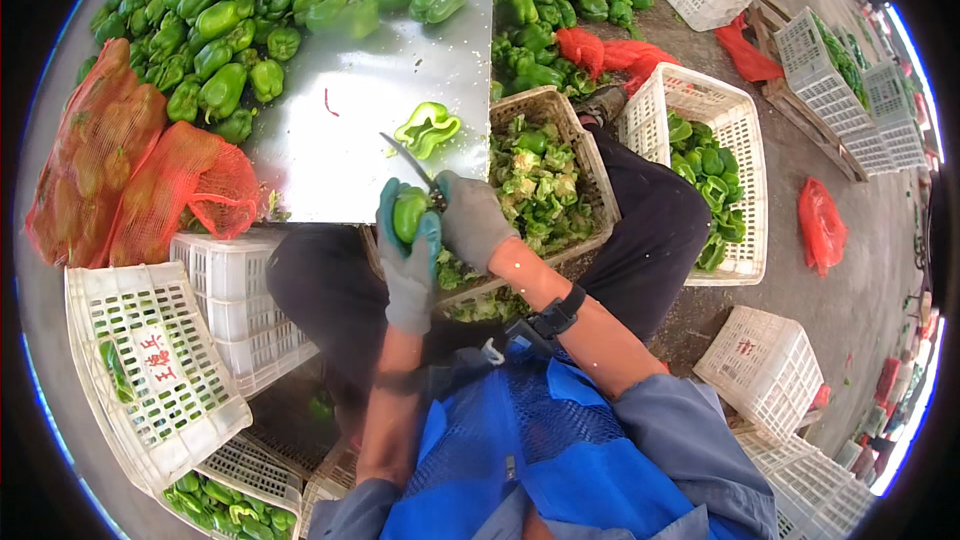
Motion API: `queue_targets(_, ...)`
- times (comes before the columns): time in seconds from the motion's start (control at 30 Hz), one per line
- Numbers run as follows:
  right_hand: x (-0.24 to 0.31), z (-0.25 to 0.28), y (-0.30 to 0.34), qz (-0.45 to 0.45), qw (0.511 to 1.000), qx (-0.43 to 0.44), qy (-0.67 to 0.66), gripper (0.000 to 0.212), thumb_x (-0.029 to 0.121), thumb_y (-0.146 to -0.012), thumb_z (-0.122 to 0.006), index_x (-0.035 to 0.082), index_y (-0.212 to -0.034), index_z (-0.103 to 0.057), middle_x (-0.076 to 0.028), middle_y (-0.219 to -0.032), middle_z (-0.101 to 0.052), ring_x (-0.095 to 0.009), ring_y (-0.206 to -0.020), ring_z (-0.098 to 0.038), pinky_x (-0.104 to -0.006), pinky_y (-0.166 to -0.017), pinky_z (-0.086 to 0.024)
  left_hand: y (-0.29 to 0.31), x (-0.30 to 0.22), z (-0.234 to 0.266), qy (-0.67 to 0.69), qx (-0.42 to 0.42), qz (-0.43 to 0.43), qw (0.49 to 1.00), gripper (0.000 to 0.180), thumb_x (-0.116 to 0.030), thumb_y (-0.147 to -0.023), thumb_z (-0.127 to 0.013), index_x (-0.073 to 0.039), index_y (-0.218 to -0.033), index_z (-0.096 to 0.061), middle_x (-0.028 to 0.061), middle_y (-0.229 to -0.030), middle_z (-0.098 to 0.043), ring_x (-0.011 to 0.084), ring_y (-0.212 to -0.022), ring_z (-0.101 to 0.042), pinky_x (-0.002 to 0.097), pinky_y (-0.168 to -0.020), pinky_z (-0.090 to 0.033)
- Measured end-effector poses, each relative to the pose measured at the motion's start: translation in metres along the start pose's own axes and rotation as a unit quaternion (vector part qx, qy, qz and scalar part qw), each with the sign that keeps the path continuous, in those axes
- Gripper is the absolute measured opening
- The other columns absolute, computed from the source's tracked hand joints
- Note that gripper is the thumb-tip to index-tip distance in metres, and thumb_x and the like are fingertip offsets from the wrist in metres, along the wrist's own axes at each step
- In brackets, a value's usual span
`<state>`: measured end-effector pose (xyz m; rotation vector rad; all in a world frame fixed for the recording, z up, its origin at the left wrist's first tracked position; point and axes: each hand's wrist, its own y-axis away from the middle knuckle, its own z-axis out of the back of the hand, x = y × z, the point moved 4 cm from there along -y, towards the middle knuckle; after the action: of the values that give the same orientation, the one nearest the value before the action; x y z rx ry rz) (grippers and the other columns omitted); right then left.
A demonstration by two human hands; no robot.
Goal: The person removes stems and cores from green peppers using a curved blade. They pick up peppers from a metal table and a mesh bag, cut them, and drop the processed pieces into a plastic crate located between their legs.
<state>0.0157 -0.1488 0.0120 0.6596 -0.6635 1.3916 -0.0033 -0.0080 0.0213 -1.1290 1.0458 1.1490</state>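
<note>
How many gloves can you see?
2: one glove on the left hand, which holds a green pepper, and another on the right hand, which holds a knife. Others may be hidden.

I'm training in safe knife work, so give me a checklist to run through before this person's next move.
1. Left hand has hold of the green pepper: ok, fingers wrap around it.
2. Right hand has hold of the knife: ok.
3. Both hands covered: ok, gloves on each.
4. Blade tip pointing away from the left fingers: ok, it points out over the metal table.
5. Blade clear of the pepper: cannot tell, the right hand hides its base.
6. Table free of cut pieces: not ok, a cut pepper piece lies there.
</note>
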Motion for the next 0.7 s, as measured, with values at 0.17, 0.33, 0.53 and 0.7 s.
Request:
queue_targets(0.17, -0.021, 0.011, 0.018, -0.057, 0.986, -0.047, -0.147, 0.031, 0.017, -0.089, -0.08, -0.004, -0.11, -0.07, -0.022, -0.092, -0.077, -0.037, -0.086, -0.076, -0.0466, -0.081, -0.06, 0.011, -0.018, -0.019, -0.024, 0.061, -0.015, 0.998, 0.06, -0.011, -0.104, -0.069, 0.004, -0.159, -0.05, 0.0144, -0.144, -0.065, 0.0218, -0.13, -0.063, 0.0355, -0.113, -0.05)
queue_targets(0.33, -0.038, 0.041, 0.047, -0.126, 0.877, 0.065, -0.458, 0.037, 0.017, -0.087, -0.084, -0.005, -0.115, -0.075, -0.004, -0.08, -0.071, -0.011, -0.065, -0.066, -0.0303, -0.059, -0.054, 0.014, -0.016, -0.021, 0.109, 0.107, 0.035, 0.988, 0.064, -0.032, -0.107, -0.069, 0.001, -0.159, -0.052, 0.0148, -0.138, -0.068, 0.0224, -0.123, -0.066, 0.0351, -0.107, -0.054)
queue_targets(0.53, -0.066, 0.052, 0.075, -0.166, 0.7, 0.061, -0.692, 0.033, 0.014, -0.096, -0.079, -0.002, -0.123, -0.07, 0.0, -0.072, -0.064, -0.012, -0.05, -0.054, -0.0296, -0.046, -0.045, 0.015, -0.008, -0.045, 0.585, 0.072, 0.267, 0.762, 0.073, -0.057, -0.107, -0.059, -0.003, -0.156, -0.056, 0.0244, -0.139, -0.069, 0.0338, -0.111, -0.07, 0.0485, -0.101, -0.059)
queue_targets(0.7, -0.086, 0.094, 0.084, -0.168, 0.916, -0.196, -0.307, 0.037, 0.022, -0.093, -0.087, -0.001, -0.119, -0.075, -0.009, -0.087, -0.075, -0.017, -0.069, -0.07, -0.0341, -0.063, -0.058, 0.017, -0.011, -0.071, 0.58, 0.037, 0.308, 0.753, 0.075, -0.064, -0.108, -0.054, -0.005, -0.155, -0.057, 0.0239, -0.139, -0.068, 0.0348, -0.115, -0.067, 0.0495, -0.103, -0.056)
